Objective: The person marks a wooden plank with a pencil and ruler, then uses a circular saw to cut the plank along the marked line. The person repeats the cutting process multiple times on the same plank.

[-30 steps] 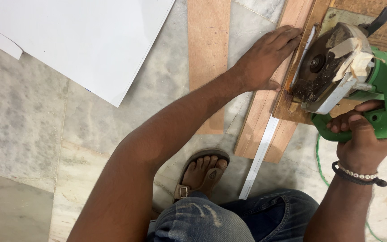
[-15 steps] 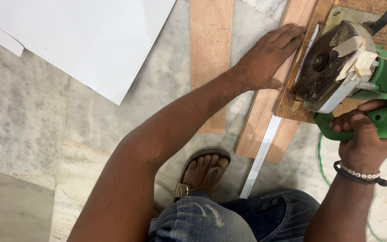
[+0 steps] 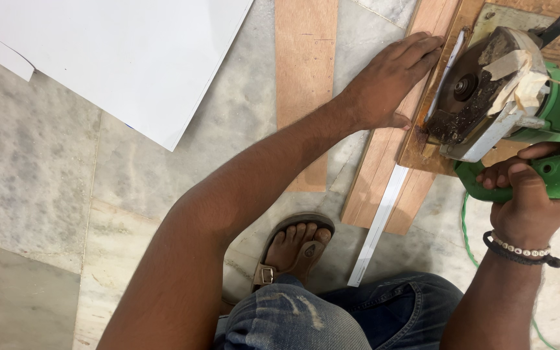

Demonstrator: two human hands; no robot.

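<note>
Right hand: the right hand [image 3: 525, 206] is wrapped tight round the handle of the green circular saw [image 3: 510, 104], fingers curled under the grip, a beaded band at the wrist.
Saw: it sits on the near end of the wooden plank [image 3: 396, 149], its base plate flat on the wood, taped blade guard up top, blade down at the cut line.
Left hand: the left hand [image 3: 390, 81] lies flat and open, palm down on the plank just beside the saw, fingertips pointing along the grain, pinning the board; it grips nothing.
Left arm: stretched long across the body, elbow low over the knee.
Progress: judging by the thin white strip [image 3: 378, 227] hanging off the plank's near edge, the rip cut is under way near this end; most of the plank's length ahead looks uncut.
Around: a second plank [image 3: 303, 78] lies apart to the left, a white sheet [image 3: 118, 58] beyond it, a sandalled foot [image 3: 293, 249] on the marble floor [image 3: 34, 168].
</note>
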